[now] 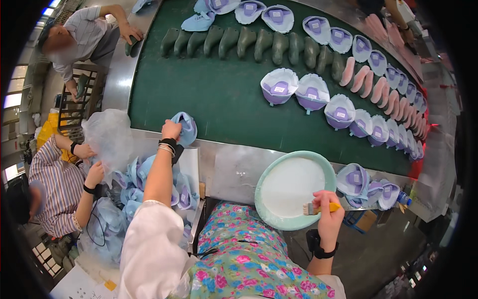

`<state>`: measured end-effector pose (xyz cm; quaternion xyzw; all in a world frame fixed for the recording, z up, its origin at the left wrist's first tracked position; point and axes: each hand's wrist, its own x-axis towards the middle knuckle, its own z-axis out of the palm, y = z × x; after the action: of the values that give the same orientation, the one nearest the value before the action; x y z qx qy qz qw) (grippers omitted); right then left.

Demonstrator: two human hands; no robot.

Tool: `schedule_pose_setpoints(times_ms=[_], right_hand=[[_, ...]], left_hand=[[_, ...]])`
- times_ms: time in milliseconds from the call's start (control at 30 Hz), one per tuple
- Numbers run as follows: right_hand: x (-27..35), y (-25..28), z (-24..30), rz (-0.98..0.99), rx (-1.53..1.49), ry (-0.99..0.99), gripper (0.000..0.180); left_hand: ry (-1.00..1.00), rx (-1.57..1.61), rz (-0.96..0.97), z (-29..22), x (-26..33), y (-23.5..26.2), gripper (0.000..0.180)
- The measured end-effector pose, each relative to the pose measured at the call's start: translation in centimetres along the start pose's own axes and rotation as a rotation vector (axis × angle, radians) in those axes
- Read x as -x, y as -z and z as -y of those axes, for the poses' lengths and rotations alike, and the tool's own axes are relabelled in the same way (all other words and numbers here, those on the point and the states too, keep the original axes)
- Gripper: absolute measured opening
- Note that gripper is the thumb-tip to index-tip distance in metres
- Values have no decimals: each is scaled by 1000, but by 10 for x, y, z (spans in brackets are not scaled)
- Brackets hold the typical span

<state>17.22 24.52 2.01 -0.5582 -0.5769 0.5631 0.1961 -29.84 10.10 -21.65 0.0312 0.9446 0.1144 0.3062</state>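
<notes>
My left hand (171, 130) reaches forward and grips a light-blue shoe upper (186, 126) at the near edge of the green conveyor belt (214, 94). My right hand (327, 207) holds a yellow-handled brush (317, 209) over the rim of a pale green bowl (264, 208) filled with white glue. A pile of blue uppers (144, 179) lies beside my left forearm.
Rows of dark green shoe lasts (249, 44), pink lasts (368, 82) and purple-lined uppers (311, 94) ride on the belt. A person in a striped shirt (59, 187) handles a plastic bag (107, 137) at left. Another person (84, 35) stands at the belt's far left.
</notes>
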Motion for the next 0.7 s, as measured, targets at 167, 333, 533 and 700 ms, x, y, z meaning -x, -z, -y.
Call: schedule_pose_setpoints(times_ms=[167,333,533,700], right_hand=[[4,-15,26,-18,64,41,14],[2,-26,37,165,275,176,15],[26,-24,31,288,570,371,24],[51,-15,20,355,708,526,20]], left_hand=[[-718,274,155,-52,74,15,26],[-1014,624,711,-78,240,17,37],[-1131,630,966,-54,348,0,74],[-1021,604,1282,-38,357,15,77]])
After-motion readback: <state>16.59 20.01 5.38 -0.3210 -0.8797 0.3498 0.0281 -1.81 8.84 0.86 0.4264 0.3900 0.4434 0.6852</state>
